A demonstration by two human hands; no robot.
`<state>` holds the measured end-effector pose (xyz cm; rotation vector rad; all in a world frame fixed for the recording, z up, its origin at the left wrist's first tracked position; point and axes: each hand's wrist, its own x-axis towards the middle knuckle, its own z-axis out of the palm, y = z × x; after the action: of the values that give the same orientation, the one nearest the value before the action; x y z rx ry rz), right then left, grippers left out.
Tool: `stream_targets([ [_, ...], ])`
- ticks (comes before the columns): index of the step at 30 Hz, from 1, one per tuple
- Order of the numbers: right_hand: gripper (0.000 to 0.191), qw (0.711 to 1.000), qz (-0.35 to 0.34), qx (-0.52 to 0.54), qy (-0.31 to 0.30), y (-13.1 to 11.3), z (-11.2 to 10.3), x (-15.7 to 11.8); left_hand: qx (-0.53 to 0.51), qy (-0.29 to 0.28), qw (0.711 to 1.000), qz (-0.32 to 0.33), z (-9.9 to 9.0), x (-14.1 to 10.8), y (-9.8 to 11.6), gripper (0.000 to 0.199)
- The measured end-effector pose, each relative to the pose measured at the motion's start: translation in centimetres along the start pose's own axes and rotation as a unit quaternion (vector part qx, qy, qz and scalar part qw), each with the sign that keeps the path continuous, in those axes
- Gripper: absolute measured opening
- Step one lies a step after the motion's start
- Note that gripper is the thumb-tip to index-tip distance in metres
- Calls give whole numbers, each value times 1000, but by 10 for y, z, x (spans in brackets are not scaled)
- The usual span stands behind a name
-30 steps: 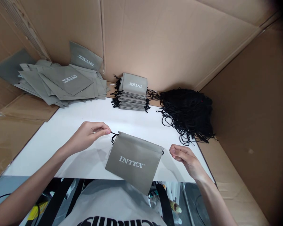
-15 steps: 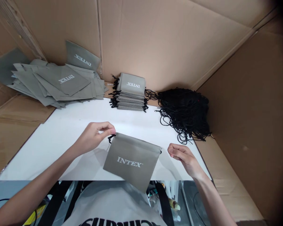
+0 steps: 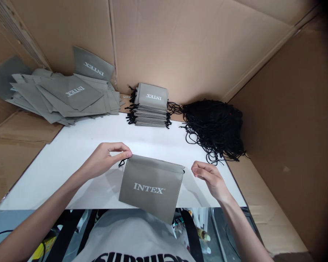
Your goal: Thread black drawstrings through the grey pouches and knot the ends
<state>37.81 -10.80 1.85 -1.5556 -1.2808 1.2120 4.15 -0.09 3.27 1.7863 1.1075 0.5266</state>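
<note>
A grey drawstring pouch (image 3: 150,174) with white INTEX lettering hangs tilted over the front edge of the white table. My left hand (image 3: 109,160) pinches its top left corner between thumb and fingers. A black cord loop (image 3: 122,162) sticks out beside that corner, and a small dark bit of cord shows at the top right one. My right hand (image 3: 209,178) is closed a little to the right of the pouch, with a gap between them. Whatever its fingertips pinch is too fine to make out.
Loose grey pouches (image 3: 68,94) are heaped at the back left. A neat stack of corded pouches (image 3: 151,109) stands at the back middle. Right of it lies a pile of black cords (image 3: 213,127). Cardboard walls (image 3: 207,47) enclose the white table (image 3: 98,131).
The pouch's top right corner has risen slightly, and my right hand has shifted a little up and left. My left hand keeps its pinch. The view has shifted slightly.
</note>
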Motion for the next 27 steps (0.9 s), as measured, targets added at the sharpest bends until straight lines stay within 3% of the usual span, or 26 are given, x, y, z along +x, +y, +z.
stream_targets([
  [4, 30, 1000, -2, 5, 5, 4, 1, -1, 3, -3, 1000, 7, -2, -2, -3, 33],
  [7, 30, 1000, -3, -1, 3, 8, 0, -3, 41, 28, 999, 15, -3, -2, -4, 33],
  [15, 32, 999, 25, -10, 23, 20, -16, -12, 57, 55, 997, -7, -13, 3, -19, 36],
  [27, 31, 995, 93, 20, -4, 34, -19, -2, 24, 42, 998, -34, -20, 15, -45, 36],
])
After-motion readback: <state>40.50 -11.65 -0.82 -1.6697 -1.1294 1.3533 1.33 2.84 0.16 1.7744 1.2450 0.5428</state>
